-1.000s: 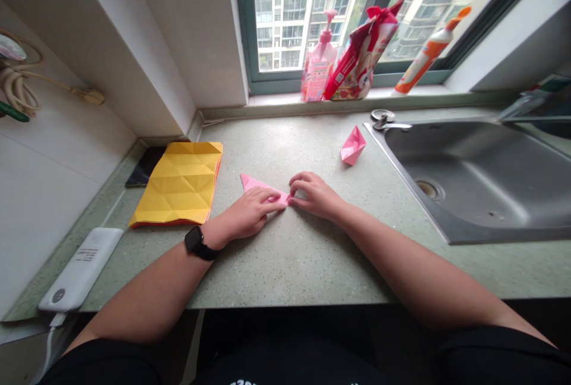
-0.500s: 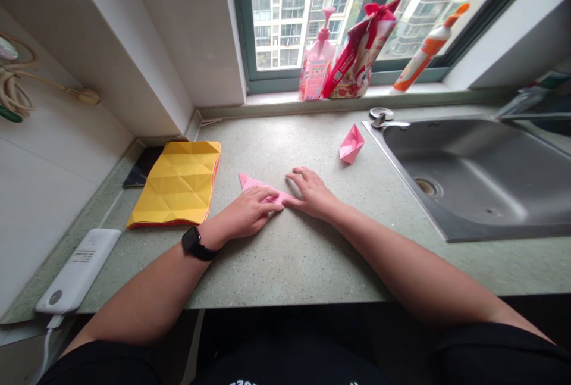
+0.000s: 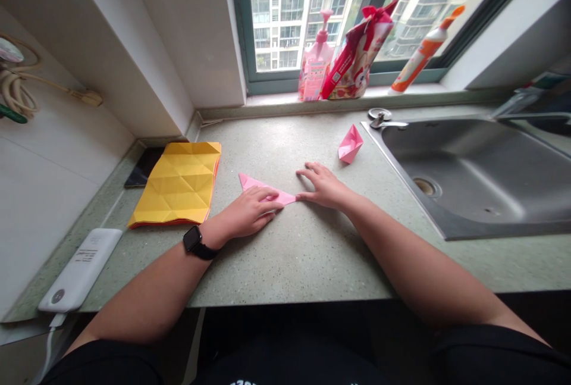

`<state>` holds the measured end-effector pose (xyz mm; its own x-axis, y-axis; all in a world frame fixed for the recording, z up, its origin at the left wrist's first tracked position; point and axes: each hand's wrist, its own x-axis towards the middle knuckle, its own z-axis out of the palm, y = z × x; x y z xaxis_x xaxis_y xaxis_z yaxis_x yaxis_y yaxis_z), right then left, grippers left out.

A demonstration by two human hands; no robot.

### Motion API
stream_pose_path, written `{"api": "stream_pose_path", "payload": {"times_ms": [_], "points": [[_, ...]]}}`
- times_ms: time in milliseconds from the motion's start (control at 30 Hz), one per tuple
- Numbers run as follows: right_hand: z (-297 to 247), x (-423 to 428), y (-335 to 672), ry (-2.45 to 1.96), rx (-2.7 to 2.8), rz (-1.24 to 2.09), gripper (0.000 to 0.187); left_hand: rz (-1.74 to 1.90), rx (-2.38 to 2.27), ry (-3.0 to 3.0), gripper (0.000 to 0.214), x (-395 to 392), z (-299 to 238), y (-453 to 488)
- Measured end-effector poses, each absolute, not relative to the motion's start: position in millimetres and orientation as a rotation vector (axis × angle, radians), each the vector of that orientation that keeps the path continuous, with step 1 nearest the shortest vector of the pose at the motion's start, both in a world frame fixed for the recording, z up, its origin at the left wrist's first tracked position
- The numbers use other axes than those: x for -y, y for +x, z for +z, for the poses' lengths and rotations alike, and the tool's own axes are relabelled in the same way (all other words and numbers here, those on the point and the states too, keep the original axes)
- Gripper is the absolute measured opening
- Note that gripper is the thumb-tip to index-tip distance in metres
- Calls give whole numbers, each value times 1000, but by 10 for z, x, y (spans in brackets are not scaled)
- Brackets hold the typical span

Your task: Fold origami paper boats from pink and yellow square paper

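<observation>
A folded piece of pink paper [image 3: 285,197] lies flat on the counter, long and pointed at both ends. My left hand [image 3: 250,211] rests on its middle with the fingers stretched out, pressing it down and covering part of it. At the paper's right tip is my right hand [image 3: 325,187]; its thumb touches the tip and the other fingers are spread apart above the counter. Farther back and to the right stands a small pink folded-paper shape [image 3: 350,144], apart from both hands.
Yellow creased paper sheets [image 3: 178,182] lie left, partly over a dark phone [image 3: 141,166]. A white power bank [image 3: 81,269] with a cable sits front left. At right is a steel sink [image 3: 491,182]. A pump bottle [image 3: 316,69], red bag [image 3: 357,58] and orange-white bottle [image 3: 422,58] line the windowsill.
My right hand has slid right along the pink paper to its right tip, uncovering that end. My left hand stays on the paper.
</observation>
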<state>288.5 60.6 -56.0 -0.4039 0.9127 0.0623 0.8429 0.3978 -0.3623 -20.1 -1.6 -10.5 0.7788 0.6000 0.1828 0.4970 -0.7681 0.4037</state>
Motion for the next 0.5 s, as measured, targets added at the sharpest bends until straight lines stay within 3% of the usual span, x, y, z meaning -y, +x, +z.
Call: {"api": "stream_pose_path", "payload": {"times_ms": [367, 500], "points": [[-651, -625, 2903, -1471, 2409, 347, 74, 348, -1060, 2712, 44, 158, -201, -7], [-645, -621, 2901, -1469, 2414, 348, 74, 378, -1051, 2695, 32, 145, -147, 3]]}}
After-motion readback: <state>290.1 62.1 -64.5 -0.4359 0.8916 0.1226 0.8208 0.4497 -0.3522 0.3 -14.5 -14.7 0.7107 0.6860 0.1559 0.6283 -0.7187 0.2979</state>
